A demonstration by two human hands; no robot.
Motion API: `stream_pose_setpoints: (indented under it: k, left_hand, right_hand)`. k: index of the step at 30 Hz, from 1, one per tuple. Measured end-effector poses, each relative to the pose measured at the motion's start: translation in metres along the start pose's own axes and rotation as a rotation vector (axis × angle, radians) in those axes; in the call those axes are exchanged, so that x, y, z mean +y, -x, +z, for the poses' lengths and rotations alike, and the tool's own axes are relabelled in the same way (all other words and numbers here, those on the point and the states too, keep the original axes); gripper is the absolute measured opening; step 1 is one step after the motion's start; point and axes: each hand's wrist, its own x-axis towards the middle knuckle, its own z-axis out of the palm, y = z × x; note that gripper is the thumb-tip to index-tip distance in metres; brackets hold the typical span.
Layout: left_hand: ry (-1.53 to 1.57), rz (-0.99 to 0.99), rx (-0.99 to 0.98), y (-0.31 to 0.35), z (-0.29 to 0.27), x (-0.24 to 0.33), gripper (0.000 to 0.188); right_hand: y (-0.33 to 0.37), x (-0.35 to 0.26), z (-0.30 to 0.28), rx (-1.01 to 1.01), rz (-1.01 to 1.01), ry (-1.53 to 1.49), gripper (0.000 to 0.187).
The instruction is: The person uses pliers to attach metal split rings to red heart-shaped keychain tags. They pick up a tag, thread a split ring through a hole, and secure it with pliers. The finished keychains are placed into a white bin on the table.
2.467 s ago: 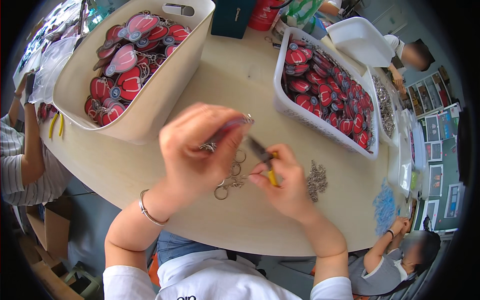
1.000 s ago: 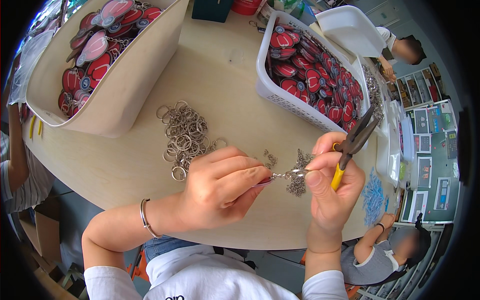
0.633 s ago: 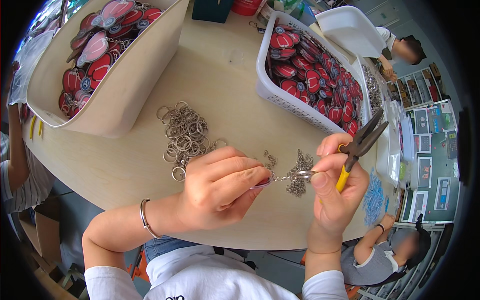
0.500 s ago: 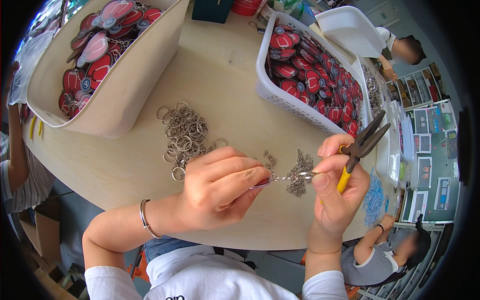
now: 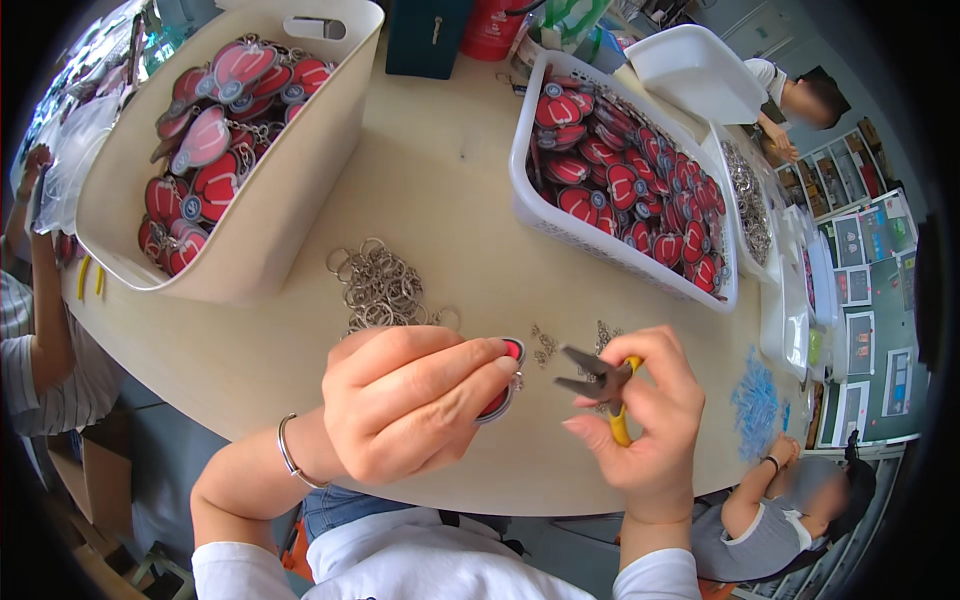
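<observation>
Between the fingertips of my left hand is a red, dark-edged flat keychain charm, mostly covered by the fingers. A bit of silver chain shows at its edge. To its right, my right hand is wrapped round yellow-handled pliers. Their dark jaws are parted and point left toward the charm, not touching it. Beyond my left hand lies a heap of silver key rings. Small chain pieces lie past the pliers, partly hidden by my right hand.
A deep cream bin of red charms stands at the left. A white perforated basket with more charms is at the far right, beside a tray of metal parts. Blue strips lie near the right edge. Other people sit around the table.
The pliers have swung from pointing up and right to pointing left at the charm. My right fingers no longer pinch the key ring. My left hand has shifted left and down with the charm.
</observation>
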Motion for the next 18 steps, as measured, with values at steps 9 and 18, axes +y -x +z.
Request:
stream_pose_setpoints:
  k: [9,18]
  left_hand:
    - [-0.206,0.123,-0.011,-0.005,-0.014,0.002,0.037]
    - [-0.221,0.136,-0.054,-0.003,-0.016,0.003,0.045]
  right_hand:
    - [0.002,-0.007,0.006,-0.002,-0.129,0.17,0.041]
    - [0.003,-0.009,0.011,-0.007,-0.136,0.12,0.031]
